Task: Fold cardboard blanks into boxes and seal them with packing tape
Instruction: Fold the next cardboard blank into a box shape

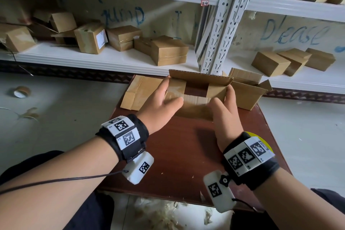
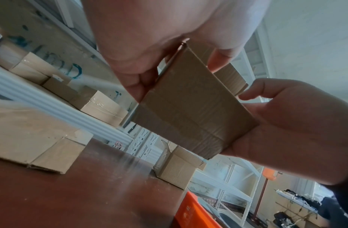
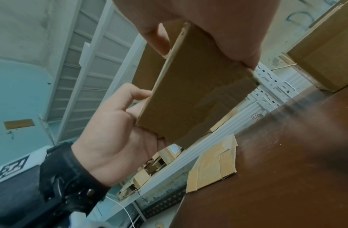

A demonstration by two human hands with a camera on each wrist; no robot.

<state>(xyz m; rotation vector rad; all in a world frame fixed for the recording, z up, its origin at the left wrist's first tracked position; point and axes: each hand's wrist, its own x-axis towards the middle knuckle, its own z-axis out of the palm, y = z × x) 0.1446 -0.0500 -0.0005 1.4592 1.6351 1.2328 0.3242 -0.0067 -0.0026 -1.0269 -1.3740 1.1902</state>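
A small cardboard box (image 1: 194,101) is held above the brown table (image 1: 186,155), its far flap standing up and its top open. My left hand (image 1: 164,99) grips its left end, thumb on the near face and fingers round the side. My right hand (image 1: 224,102) grips the right end the same way. In the left wrist view the box (image 2: 190,104) hangs between my left hand (image 2: 141,64) and my right hand (image 2: 286,123). The right wrist view shows the box (image 3: 192,92) from below, pinched by my right hand (image 3: 227,38), with my left hand (image 3: 114,132) opposite.
A stack of flat cardboard blanks (image 1: 140,91) lies at the table's far left and an open box (image 1: 248,91) at its far right. A tape roll (image 1: 21,92) lies on the floor at left. Shelves (image 1: 104,59) behind hold several finished boxes. An orange crate (image 2: 190,214) stands beside the table.
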